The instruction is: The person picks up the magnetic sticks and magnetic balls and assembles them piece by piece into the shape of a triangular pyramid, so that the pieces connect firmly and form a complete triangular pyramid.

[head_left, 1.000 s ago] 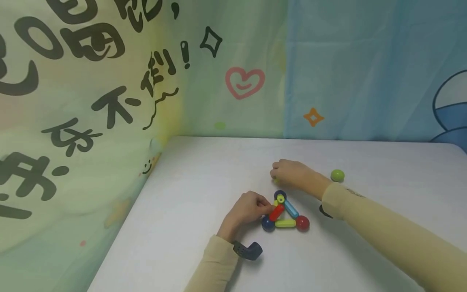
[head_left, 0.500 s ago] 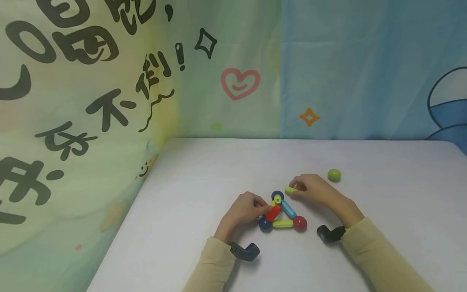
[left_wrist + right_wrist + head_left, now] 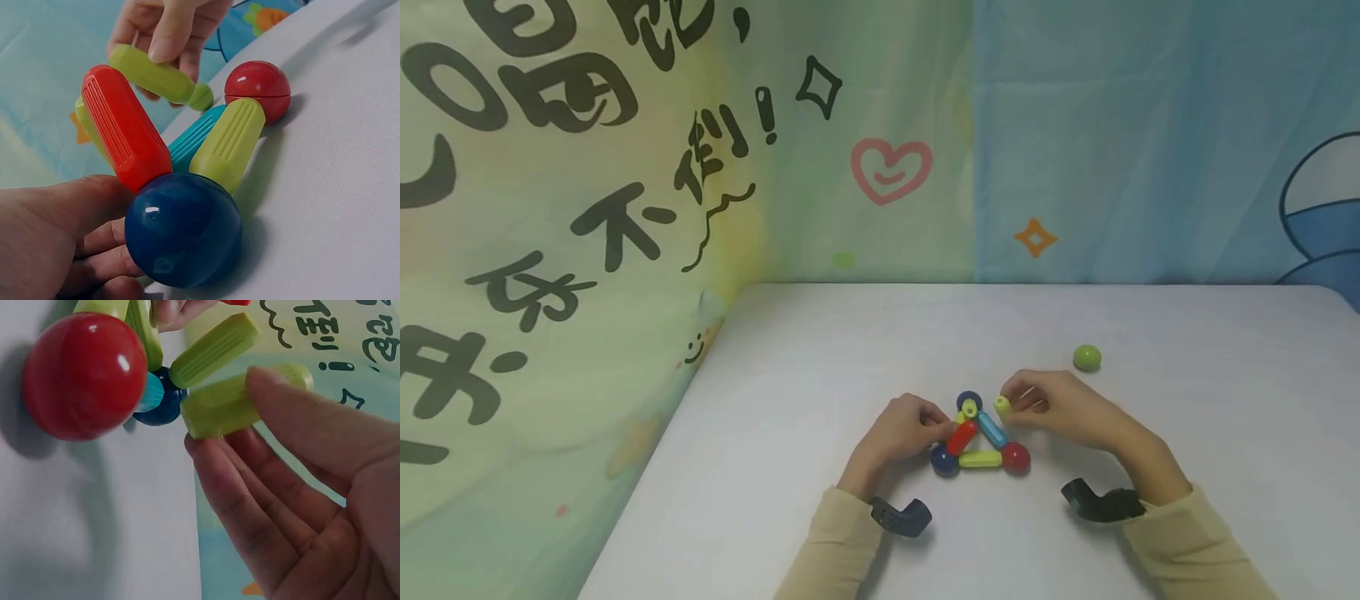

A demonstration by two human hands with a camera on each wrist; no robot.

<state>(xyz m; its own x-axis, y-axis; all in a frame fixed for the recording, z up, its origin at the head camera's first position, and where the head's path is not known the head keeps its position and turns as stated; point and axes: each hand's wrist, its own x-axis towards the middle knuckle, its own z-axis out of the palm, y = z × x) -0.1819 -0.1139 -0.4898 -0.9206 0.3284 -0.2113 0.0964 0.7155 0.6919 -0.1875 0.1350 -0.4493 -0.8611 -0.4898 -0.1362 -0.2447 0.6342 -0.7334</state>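
A flat triangle of magnetic building sticks and balls lies on the table, with a near blue ball (image 3: pixel 945 460), a far blue ball (image 3: pixel 161 406) and a red ball (image 3: pixel 1017 458). A blue stick (image 3: pixel 992 429) and yellow-green sticks join them. A red stick (image 3: pixel 125 128) slants up from the near blue ball, and another yellow-green stick (image 3: pixel 215 350) rises from the far one. My left hand (image 3: pixel 904 432) holds the triangle's left side by the near blue ball, its fingertips partly hidden. My right hand (image 3: pixel 1063 407) pinches a loose yellow-green stick (image 3: pixel 222 406), just right of the raised sticks.
A loose green ball (image 3: pixel 1087 358) lies on the white table (image 3: pixel 820 333), beyond my right hand. Printed cloth (image 3: pixel 880 225) hangs behind the table and along its left side. A dark wrist camera (image 3: pixel 901 517) juts out beside my left wrist, another (image 3: pixel 1101 502) beside my right.
My right hand has moved back toward me and to the right from behind the triangle, carrying the loose yellow-green stick, now tilted end-on to the head view. My left hand stays in place.
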